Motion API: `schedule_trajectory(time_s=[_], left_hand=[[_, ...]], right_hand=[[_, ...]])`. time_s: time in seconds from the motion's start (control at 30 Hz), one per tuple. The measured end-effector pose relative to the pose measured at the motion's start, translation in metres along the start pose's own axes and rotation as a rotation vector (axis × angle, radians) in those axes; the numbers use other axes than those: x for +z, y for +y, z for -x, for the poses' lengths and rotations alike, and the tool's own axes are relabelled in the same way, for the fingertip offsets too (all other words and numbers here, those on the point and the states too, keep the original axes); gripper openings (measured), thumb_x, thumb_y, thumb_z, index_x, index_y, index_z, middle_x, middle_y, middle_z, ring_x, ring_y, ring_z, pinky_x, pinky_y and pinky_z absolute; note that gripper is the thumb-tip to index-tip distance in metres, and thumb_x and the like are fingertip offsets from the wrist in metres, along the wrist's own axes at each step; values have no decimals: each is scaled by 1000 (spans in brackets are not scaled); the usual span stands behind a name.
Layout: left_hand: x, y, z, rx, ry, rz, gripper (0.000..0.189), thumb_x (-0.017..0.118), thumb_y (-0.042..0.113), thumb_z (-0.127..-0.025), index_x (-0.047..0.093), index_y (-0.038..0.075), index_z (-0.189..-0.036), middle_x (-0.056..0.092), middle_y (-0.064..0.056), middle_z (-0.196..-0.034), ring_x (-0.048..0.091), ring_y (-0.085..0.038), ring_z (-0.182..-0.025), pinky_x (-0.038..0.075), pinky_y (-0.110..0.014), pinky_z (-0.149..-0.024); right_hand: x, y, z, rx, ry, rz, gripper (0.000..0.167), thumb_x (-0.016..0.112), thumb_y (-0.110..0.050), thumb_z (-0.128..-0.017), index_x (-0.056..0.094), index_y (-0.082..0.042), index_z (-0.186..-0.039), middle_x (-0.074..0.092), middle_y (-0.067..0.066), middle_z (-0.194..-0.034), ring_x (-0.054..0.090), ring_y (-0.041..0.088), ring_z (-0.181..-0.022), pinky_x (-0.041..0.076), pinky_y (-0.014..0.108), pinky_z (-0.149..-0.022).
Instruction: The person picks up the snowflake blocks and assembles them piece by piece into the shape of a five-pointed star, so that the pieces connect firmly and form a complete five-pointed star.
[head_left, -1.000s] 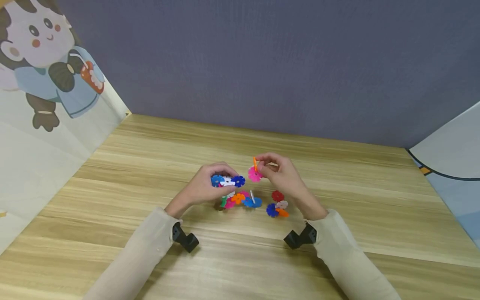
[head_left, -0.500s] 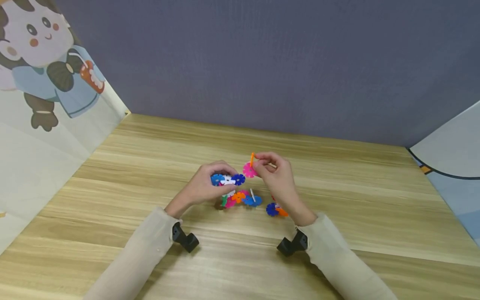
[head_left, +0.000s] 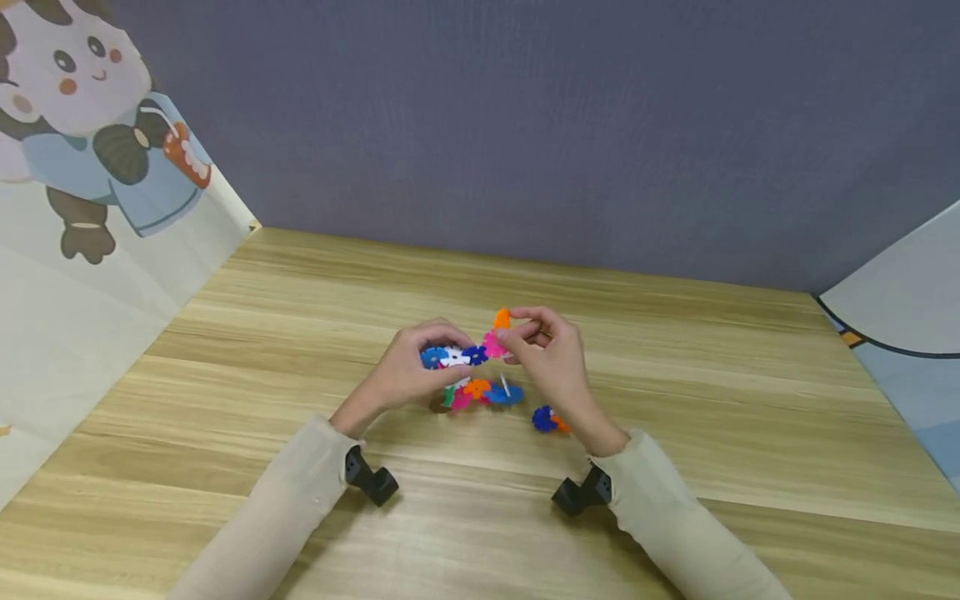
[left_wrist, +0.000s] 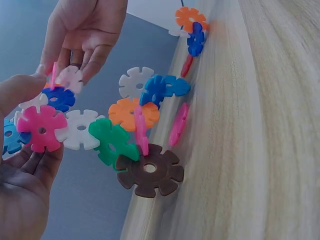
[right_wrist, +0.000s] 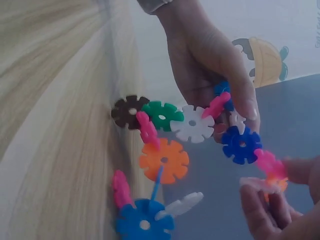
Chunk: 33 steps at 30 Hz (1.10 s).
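In the head view my left hand (head_left: 408,367) grips a joined chain of notched plastic snowflake discs. Its upper row shows light blue, white and dark blue (head_left: 476,356) discs. Lower down, the chain continues through white (left_wrist: 81,129), green (left_wrist: 111,145), orange (left_wrist: 125,113) and brown (left_wrist: 150,172) discs, close over the table. My right hand (head_left: 551,354) pinches a small piece made of a pink disc (head_left: 493,344), an orange disc (head_left: 502,318) and a pale pink one (right_wrist: 260,185). In the right wrist view, the pink disc's edge meets the dark blue disc (right_wrist: 242,144).
On the wooden table (head_left: 420,500), a separate cluster with a blue disc (head_left: 544,419) and an orange disc lies beneath my right forearm, partly hidden; a red disc (left_wrist: 187,66) shows beside it in the left wrist view. A dark partition (head_left: 525,150) stands behind the table.
My right hand has moved left, bringing the pink disc against the dark blue one. The orange disc has turned from edge-on to showing its face. My left hand stays nearly still.
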<state>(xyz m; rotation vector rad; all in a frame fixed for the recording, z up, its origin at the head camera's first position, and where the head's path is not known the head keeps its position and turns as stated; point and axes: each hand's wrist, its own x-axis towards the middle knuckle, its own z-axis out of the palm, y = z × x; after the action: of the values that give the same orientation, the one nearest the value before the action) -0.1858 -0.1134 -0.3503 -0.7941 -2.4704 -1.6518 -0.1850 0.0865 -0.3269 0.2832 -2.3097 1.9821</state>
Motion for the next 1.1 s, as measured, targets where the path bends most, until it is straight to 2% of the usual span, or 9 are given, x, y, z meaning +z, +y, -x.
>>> schedule_trajectory(time_s=[0.13,0.23,0.33,0.5,0.7,0.77,0.87,0.97,1.1], left_hand=[[-3,2,-2,5,44,20,21,73,5,-79,69,3,-100,67,-9,-98,59,-18,-89,50,-27,-81],[-2,3,-2,2,68,20,20,71,3,-79,69,2,-99,67,-10,-97,59,-18,-88,50,-27,-81],[-1,3,-2,-6,79,7,18,70,2,-79,70,1,-98,67,-11,-97,59,-18,-88,49,-28,-83],[0,3,-1,-18,94,-6,16,68,3,-81,69,0,-97,67,-12,-96,59,-19,-89,48,-33,-85],[0,2,-1,-22,98,-1,16,67,3,-81,69,-1,-96,67,-13,-95,60,-19,-88,49,-32,-84],[-1,2,-1,-21,93,9,16,67,3,-82,69,-2,-97,67,-14,-95,59,-18,-88,49,-32,-84],[0,1,-1,-17,85,23,16,67,3,-82,69,-2,-97,67,-14,-95,59,-18,-88,49,-30,-83],[0,0,-1,-11,81,38,16,66,2,-83,69,-3,-97,67,-15,-96,59,-19,-89,49,-31,-84],[-1,0,-1,-10,70,65,17,58,3,-89,67,-6,-100,66,-19,-98,58,-16,-87,49,-26,-80]], right_hand=[[-4,-2,-6,45,-78,22,44,68,-6,-87,54,0,-128,60,3,-81,62,11,-69,58,28,-70],[-6,0,-6,76,-124,0,42,67,-7,-88,55,1,-127,57,2,-83,61,11,-73,57,29,-73],[-7,2,-6,63,-135,-4,38,66,-6,-88,58,3,-124,56,4,-87,59,11,-79,56,25,-72],[-7,4,-5,-2,-139,61,39,68,-8,-87,60,-1,-125,57,9,-106,57,17,-101,53,18,-76],[-11,5,-6,1,-270,-14,48,66,-4,-87,51,-2,-133,54,18,-132,54,29,-120,52,24,-90],[-12,5,-6,9,-315,-60,48,65,-1,-87,49,-1,-132,54,20,-133,55,28,-120,51,26,-92],[-12,4,-5,17,-360,-124,41,64,3,-87,48,3,-125,55,27,-130,63,22,-110,53,28,-90],[-11,2,-4,20,-368,-163,37,64,7,-85,47,4,-118,56,31,-125,66,16,-100,55,28,-85],[-11,3,-3,15,-353,-159,37,64,8,-84,47,4,-117,57,29,-124,65,13,-97,55,26,-84]])
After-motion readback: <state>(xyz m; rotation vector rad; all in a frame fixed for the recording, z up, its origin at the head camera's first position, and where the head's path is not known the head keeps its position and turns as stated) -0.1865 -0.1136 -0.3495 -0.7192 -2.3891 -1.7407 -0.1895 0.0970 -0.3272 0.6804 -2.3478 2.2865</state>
